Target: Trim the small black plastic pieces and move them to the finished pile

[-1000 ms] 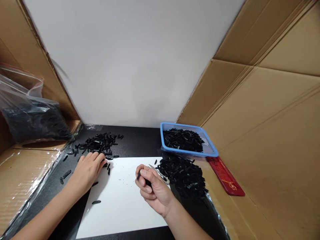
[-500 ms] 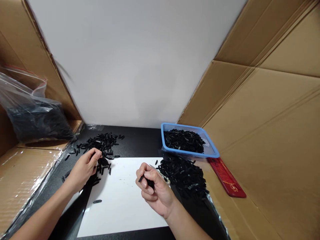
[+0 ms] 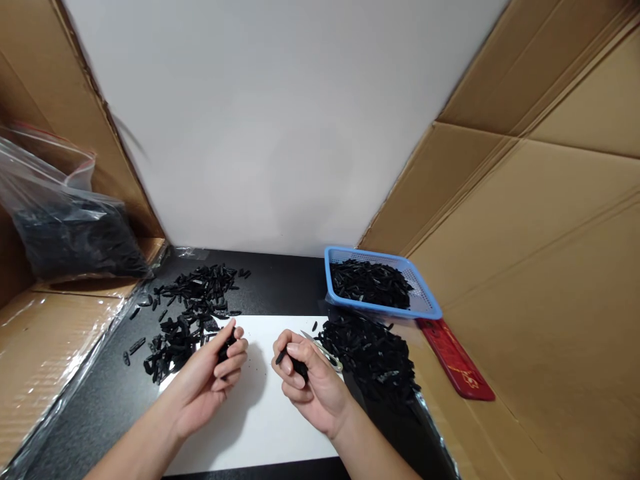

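My left hand (image 3: 213, 383) is closed around small black elongated pieces (image 3: 229, 345), whose kind I cannot make out, above the left part of a white sheet (image 3: 270, 427). My right hand (image 3: 313, 383) also has black elongated pieces (image 3: 299, 368) curled in its fingers, one end poking out by the thumb. The two hands face each other with a gap between them. A loose pile of the same pieces (image 3: 200, 287) spreads behind and left of my left hand. Beside my right hand lies a scissors-like metal tool (image 3: 327, 355), partly hidden by the hand.
A larger pile of black pieces (image 3: 375, 357) lies on the right. Behind it stands a blue basket (image 3: 380, 309) holding more. A red flat case (image 3: 460, 367) lies further right. On the left rests a clear zip bag (image 3: 75, 227) with black contents. Cardboard walls (image 3: 550, 233) flank both sides.
My left hand has come right from the left pile to over the sheet, with black pieces now visible in it. My right hand has stayed in nearly the same place and pose.
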`<state>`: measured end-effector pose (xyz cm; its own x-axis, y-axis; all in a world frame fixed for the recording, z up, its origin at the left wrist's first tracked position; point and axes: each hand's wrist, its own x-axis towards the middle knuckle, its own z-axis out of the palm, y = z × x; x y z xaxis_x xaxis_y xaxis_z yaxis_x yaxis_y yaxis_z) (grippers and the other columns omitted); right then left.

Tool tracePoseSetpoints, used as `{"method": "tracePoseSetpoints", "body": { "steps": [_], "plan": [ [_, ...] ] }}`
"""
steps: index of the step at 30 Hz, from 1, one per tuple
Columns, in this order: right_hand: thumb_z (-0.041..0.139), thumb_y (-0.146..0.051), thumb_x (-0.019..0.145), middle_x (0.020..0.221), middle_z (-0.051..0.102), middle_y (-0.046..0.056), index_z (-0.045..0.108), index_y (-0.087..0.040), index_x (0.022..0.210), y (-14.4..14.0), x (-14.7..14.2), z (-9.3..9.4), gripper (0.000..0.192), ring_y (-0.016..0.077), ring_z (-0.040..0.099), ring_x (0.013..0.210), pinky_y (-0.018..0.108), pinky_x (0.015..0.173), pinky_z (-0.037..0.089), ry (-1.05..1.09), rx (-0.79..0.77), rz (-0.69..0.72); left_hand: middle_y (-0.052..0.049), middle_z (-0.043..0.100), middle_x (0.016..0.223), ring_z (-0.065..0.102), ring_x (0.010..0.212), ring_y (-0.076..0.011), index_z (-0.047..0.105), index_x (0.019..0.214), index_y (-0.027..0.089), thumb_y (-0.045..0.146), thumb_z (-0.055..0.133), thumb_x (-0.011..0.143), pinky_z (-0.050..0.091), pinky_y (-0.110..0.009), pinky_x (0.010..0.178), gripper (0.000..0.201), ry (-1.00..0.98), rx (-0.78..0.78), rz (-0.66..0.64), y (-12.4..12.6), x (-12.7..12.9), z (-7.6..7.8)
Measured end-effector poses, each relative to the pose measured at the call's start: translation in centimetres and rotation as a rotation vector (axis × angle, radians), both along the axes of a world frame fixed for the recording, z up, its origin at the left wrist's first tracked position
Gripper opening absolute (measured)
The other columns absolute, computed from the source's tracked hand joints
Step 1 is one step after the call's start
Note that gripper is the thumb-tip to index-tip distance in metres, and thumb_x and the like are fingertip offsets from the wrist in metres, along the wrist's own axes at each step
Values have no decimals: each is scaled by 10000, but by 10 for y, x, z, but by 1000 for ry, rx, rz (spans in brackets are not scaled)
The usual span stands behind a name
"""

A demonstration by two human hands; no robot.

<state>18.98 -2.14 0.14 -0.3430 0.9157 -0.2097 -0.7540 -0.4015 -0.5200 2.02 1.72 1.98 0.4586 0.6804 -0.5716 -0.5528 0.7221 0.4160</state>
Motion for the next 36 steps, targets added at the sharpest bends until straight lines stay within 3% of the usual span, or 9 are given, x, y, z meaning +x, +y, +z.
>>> {"method": "tracePoseSetpoints", "body": {
  "steps": [8,10,12,16,22,25,29,33,36],
  "plan": [
    [677,-451,774,604,469,-44,538,-164,728,10,5,-3,323,33,262,422,153,376,122,-317,60,-24,124,272,483,183,340,-2,543,712,148,339,617,880,346,-176,440,265,-74,32,-143,-10,1,-15],
    [589,-533,820,584,450,-52,510,-178,726,25,22,-4,375,44,278,407,162,379,161,-639,156,-157,114,295,495,209,347,-5,548,715,149,343,631,869,340,-161,414,261,-73,3,-147,-10,0,-15],
    [450,-556,880,556,450,-50,485,-205,715,46,49,-3,389,83,338,408,192,389,241,-1182,321,-490,94,355,519,234,345,-5,547,702,151,335,645,856,253,-130,337,260,-14,-13,-122,-9,0,-14],
    [507,-438,866,699,525,9,444,-236,700,90,113,1,269,193,506,691,301,644,403,-1491,353,-757,1,561,653,388,383,-11,615,753,126,256,686,824,234,-87,275,164,252,35,-48,-8,0,-7],
    [610,-254,768,775,584,57,510,-217,629,111,153,6,176,263,539,844,422,852,357,-1793,417,-691,-97,669,841,659,669,-123,696,851,103,101,687,790,505,-112,444,62,306,53,3,-9,-2,-3],
    [566,-243,802,839,615,78,562,-205,685,99,141,10,124,276,552,906,445,884,341,-1857,441,-679,-99,685,879,666,762,-137,703,883,111,78,686,782,554,-149,602,107,295,112,-17,-12,-2,-7],
    [492,-293,882,813,626,63,587,-206,750,63,86,6,185,236,583,821,358,783,416,-1768,529,-624,-35,651,743,559,612,-67,673,896,145,204,719,790,376,-86,437,130,256,228,-96,-18,-1,-10],
    [558,-315,877,731,648,19,666,-201,855,20,13,-7,158,174,589,644,292,632,446,-1222,516,-188,16,624,717,507,624,-72,614,945,206,332,745,762,410,-137,577,258,297,314,-96,-21,3,-10],
    [729,-309,745,715,641,-2,677,-192,872,4,-21,-14,180,165,583,651,279,638,455,-1024,456,-175,53,575,687,457,614,-81,573,887,234,428,732,749,385,-165,591,287,374,382,-88,-22,5,-11]
  ]
}}
